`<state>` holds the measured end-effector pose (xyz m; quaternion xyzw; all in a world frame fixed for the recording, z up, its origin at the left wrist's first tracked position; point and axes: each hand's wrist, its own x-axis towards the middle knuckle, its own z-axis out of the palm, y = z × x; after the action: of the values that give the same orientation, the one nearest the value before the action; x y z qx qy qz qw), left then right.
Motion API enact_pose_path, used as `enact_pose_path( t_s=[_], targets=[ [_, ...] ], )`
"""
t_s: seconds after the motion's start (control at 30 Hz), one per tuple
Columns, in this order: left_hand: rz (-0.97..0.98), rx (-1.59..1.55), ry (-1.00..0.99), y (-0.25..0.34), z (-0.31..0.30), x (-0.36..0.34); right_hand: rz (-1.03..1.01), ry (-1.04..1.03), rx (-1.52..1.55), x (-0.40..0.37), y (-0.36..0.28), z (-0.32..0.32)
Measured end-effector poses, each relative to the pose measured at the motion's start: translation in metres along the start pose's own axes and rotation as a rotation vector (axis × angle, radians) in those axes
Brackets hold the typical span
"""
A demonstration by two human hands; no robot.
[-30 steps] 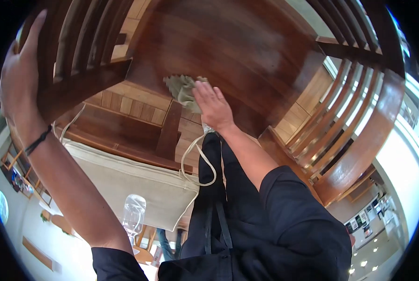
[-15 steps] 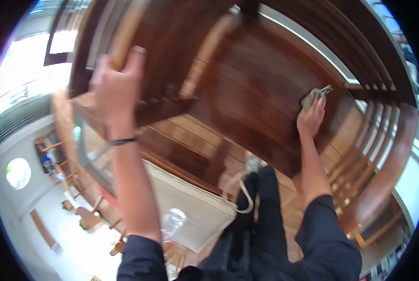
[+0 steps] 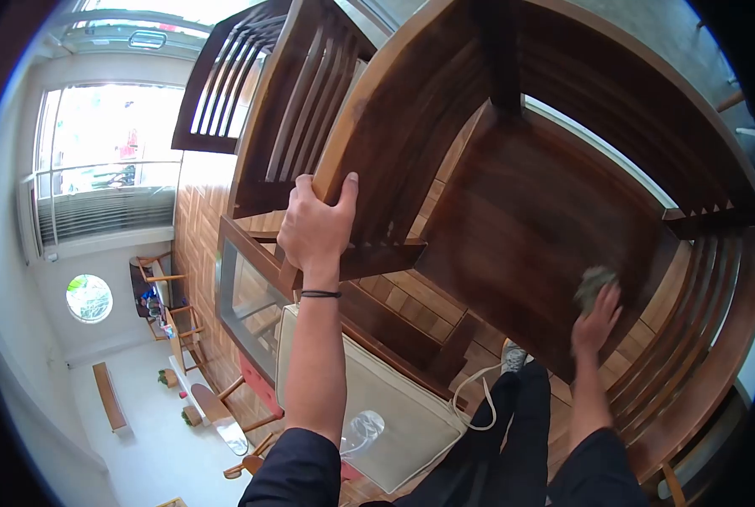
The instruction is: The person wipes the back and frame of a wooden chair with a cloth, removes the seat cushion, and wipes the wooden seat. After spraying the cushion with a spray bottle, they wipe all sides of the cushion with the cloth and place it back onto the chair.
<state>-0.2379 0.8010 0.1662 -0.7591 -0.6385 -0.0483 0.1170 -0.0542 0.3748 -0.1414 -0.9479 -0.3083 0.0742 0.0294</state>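
Observation:
A dark wooden armchair with slatted sides fills the upper right, its broad seat facing the camera. My left hand is closed round the chair's wooden armrest, a dark band on the wrist. Over the lower right part of the seat, my right hand presses a grey-green cloth against the wood; both are slightly blurred by motion.
A beige cushion with a cord and a clear plastic cup lie below. A glass-topped table stands left of the cushion. Another slatted chair is behind. Plants, small tables and a round window appear farther left.
The view has shifted, so the chair and my left hand appear farther right. My right hand and the cloth have moved down across the seat.

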Motion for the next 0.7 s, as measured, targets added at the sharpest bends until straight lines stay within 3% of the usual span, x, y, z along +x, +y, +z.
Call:
enact_pose_path(
  t_s=[0.07,0.13,0.23,0.37,0.43,0.5,0.6,0.7],
  targets=[
    [-0.025,0.003,-0.042,0.002,-0.002,0.000,0.156,0.174,-0.039,0.073,0.021,0.012],
    [-0.019,0.016,-0.017,0.001,-0.001,0.000,0.273,0.194,-0.023,0.128,0.032,0.009],
    [-0.028,0.050,-0.003,0.002,0.001,0.000,0.305,0.124,-0.038,0.134,0.015,-0.022],
    [-0.028,0.020,0.008,0.002,-0.001,0.001,0.091,0.180,0.101,-0.003,-0.018,0.010],
    [-0.022,0.039,0.000,0.002,0.000,-0.002,0.131,-0.062,0.172,-0.107,-0.042,0.009],
    [-0.042,0.089,-0.008,0.006,-0.002,-0.003,0.100,-0.236,0.158,-0.161,-0.048,0.001],
    [-0.033,0.053,-0.020,0.003,0.003,-0.002,0.026,-0.084,0.213,-0.111,-0.038,0.000],
    [-0.045,0.043,-0.049,0.002,0.006,-0.001,-0.042,-0.038,0.175,0.003,-0.035,-0.028]
  ],
)
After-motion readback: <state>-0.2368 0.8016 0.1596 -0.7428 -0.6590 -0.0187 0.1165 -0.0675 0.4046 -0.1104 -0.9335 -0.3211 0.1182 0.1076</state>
